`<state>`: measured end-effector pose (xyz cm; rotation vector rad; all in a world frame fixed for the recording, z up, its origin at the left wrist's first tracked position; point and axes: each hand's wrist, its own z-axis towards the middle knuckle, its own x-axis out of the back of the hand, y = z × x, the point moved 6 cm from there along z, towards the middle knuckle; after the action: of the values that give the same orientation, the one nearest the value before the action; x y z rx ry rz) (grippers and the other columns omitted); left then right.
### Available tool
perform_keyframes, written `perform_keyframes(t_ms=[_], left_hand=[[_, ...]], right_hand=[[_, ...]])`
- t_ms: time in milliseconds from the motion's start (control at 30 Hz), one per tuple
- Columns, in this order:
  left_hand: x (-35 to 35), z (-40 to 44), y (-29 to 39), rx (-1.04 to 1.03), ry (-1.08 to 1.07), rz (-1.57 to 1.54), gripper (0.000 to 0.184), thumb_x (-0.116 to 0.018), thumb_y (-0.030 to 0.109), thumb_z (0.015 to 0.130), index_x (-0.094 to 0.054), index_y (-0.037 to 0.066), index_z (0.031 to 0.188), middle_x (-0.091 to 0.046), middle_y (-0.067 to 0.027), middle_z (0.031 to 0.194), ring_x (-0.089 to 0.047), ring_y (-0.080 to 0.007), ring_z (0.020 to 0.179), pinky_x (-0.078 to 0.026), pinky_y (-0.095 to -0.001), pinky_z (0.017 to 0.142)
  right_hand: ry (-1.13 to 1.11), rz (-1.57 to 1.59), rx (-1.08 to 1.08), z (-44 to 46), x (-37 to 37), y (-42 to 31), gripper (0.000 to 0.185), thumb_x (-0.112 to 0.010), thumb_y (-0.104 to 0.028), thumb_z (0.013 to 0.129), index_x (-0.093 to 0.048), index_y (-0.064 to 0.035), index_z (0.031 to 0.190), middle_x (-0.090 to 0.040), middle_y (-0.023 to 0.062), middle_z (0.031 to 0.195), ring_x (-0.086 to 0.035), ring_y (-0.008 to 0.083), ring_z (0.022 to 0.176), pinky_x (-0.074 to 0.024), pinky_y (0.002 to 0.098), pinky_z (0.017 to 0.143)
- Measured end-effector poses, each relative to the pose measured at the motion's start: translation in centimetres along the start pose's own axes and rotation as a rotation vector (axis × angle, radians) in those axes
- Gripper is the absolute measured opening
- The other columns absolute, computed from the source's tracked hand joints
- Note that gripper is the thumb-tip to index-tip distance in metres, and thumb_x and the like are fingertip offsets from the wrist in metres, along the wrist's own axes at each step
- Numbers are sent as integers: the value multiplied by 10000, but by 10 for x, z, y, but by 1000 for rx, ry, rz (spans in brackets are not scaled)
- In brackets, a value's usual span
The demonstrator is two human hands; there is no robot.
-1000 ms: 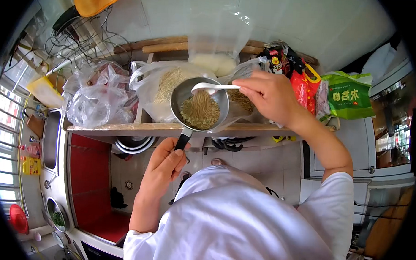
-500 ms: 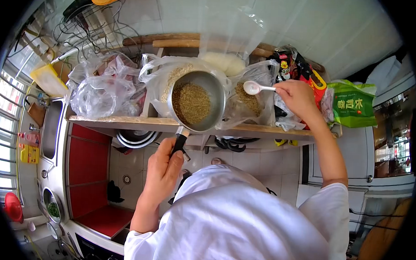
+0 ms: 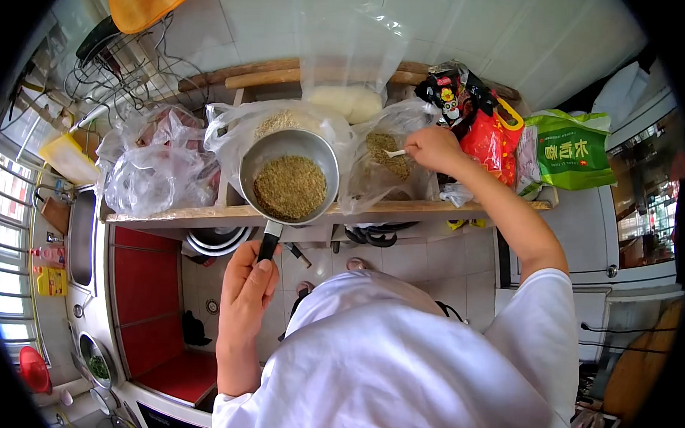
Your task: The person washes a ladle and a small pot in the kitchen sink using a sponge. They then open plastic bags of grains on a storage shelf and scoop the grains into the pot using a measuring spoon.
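My left hand (image 3: 251,279) is closed round the black handle of a metal pan (image 3: 327,157). Brownish-green grain (image 3: 290,187) covers much of the pan's bottom. My right hand (image 3: 433,149) grips a white spoon (image 3: 395,153), whose bowl dips into darker grain (image 3: 385,146) in an open clear plastic bag (image 3: 361,186). Behind the pan, another clear bag (image 3: 224,116) holds pale grain (image 3: 276,123). A bag of white contents (image 3: 346,102) stands between the two at the back.
On the left of the wooden drawer (image 3: 184,217) lie crumpled plastic bags (image 3: 151,179). Red (image 3: 491,146) and green (image 3: 576,152) packages stand at its right. A sink (image 3: 82,239) is at far left, and metal basins (image 3: 217,240) sit below the drawer.
The spoon has moved from over the pan rightward and down into the bag of darker grain. The pan has shifted left and slightly down with my left hand.
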<state>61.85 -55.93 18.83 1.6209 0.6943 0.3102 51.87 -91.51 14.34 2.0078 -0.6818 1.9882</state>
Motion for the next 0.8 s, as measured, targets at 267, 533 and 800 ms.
perform_keyframes(t_ms=[267, 533, 800], left_hand=[[-5, 4, 0, -9, -13, -15, 224, -442, 174, 939, -493, -7, 1059, -398, 44, 613, -302, -16, 489, -225, -171, 409], [-11, 9, 2, -6, -45, -37, 220, -446, 172, 938, -503, -1, 1061, -404, 46, 622, -299, -10, 487, -224, -165, 403], [-16, 16, 2, 54, -49, -36, 223, -450, 178, 938, -506, 0, 1060, -397, 47, 624, -289, -13, 486, -224, -169, 404]], right_hand=[[-168, 550, -148, 10, -25, 57, 207, -657, -248, 766, -708, -75, 867, -645, 66, 678, -594, 154, 642, -456, 307, 607], [-205, 915, -243, -6, 1, 57, 159, -637, -118, 826, -690, -2, 921, -605, -17, 698, -485, 55, 606, -378, 211, 550], [-228, 1020, -269, -24, 31, 55, 161, -625, -117, 833, -688, -12, 938, -505, -53, 614, -372, 31, 525, -259, 187, 468]])
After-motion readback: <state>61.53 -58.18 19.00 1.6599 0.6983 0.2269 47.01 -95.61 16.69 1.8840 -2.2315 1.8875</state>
